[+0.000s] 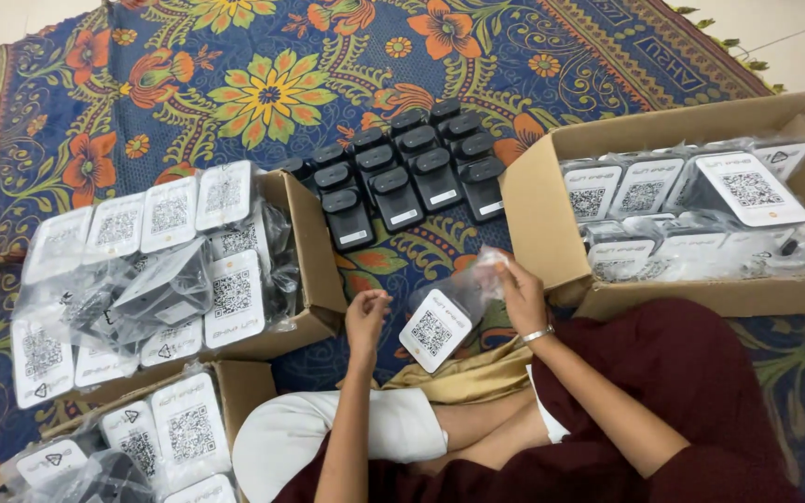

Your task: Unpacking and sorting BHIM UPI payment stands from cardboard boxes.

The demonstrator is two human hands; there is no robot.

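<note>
Right hand pinches bagged unit by its plastic top, so it hangs over my lap, label up. Left hand loosely curled, empty, beside it. Black units rowed on rug, far.

The left hand is raised on a bent forearm, fingers curled loosely inward into a soft fist. The right hand, a thin silver bangle at its wrist, has its fingertips pinched together.
</note>
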